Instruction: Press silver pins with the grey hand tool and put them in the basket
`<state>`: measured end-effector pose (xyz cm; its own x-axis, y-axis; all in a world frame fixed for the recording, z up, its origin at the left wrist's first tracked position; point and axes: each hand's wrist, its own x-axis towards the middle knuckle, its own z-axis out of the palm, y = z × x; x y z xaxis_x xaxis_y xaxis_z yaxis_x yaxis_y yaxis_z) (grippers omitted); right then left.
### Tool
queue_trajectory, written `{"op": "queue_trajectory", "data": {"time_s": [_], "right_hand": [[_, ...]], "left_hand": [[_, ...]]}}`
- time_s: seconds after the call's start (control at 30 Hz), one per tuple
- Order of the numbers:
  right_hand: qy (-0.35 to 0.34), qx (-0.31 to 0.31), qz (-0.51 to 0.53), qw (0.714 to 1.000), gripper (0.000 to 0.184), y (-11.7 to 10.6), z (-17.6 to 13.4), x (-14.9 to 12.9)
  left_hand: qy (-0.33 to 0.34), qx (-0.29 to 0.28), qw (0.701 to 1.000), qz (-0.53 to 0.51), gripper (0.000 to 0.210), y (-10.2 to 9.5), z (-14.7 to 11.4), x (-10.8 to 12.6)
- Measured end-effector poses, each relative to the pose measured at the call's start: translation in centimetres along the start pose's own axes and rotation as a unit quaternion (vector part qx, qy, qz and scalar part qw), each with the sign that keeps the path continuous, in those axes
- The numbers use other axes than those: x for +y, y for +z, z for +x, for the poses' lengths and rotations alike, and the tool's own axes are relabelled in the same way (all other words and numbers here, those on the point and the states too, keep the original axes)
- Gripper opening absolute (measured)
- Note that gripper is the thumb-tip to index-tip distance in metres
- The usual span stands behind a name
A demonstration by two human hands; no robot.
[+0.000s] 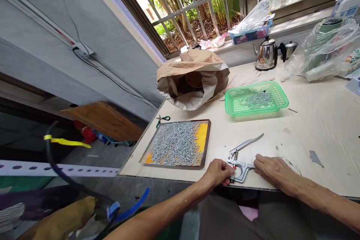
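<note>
Grey metal hand-press pliers (242, 170) lie near the table's front edge, their upper handle raised, with a spring and a small red part by the jaw. At the jaw end, my left hand (219, 172) is closed in a pinch; whatever sits between its fingertips is too small to make out. My right hand (272, 170) is closed over the end of the lower handle, its palm side down by the table. Left of the pliers is a shallow tray (208, 138) with a yellow bottom, filled with many small silver ribbed metal pieces (177, 142).
Behind the pliers stands a green plastic basket (255, 111) with more small metal pieces. An open brown paper bag (194, 63) and green-handled scissors (163, 119) are at the left. A steel kettle (266, 54) and a plastic-wrapped bundle (323, 48) stand farther back.
</note>
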<state>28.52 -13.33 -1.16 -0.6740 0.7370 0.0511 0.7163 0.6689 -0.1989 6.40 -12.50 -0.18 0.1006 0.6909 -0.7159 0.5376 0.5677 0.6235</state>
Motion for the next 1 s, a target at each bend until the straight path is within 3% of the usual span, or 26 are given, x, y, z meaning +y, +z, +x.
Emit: {"op": "queue_trajectory", "data": {"time_s": [0.1,0.23,0.33,0.73,0.8,0.87,0.93,1.0], "right_hand": [[0.006,0.013,0.044,0.999,0.009,-0.7,0.0,1.0],[0.029,0.025,0.020,0.999,0.077,-0.8,0.6,3.3],[0.025,-0.033,0.019,0.999,0.099,-0.7,1.2,4.1],[0.041,-0.060,0.012,0.997,0.067,-3.1,1.6,2.1],[0.043,-0.062,0.012,0.997,0.061,-3.2,1.5,1.7],[0.047,-0.064,0.017,0.997,0.056,-3.2,1.3,1.3],[0.052,-0.060,0.028,0.996,0.057,-3.0,1.1,1.0],[0.050,-0.044,0.040,0.997,0.065,-2.7,0.9,1.0]], "left_hand": [[-0.003,0.000,1.000,0.008,0.020,0.1,-0.3,0.0],[-0.027,-0.011,1.000,0.012,0.021,0.1,-0.6,0.1],[-0.041,-0.009,0.999,0.010,0.022,0.1,-0.7,0.2],[-0.041,-0.023,0.997,0.055,0.024,0.0,-0.9,-0.4],[0.009,0.023,0.992,0.122,0.022,0.1,-1.2,-0.6],[0.130,0.103,0.965,0.205,0.020,0.4,-1.6,-0.6],[0.277,0.152,0.908,0.275,0.014,1.0,-1.5,-0.2],[0.386,0.129,0.849,0.335,0.028,1.7,-0.9,0.6]]}}
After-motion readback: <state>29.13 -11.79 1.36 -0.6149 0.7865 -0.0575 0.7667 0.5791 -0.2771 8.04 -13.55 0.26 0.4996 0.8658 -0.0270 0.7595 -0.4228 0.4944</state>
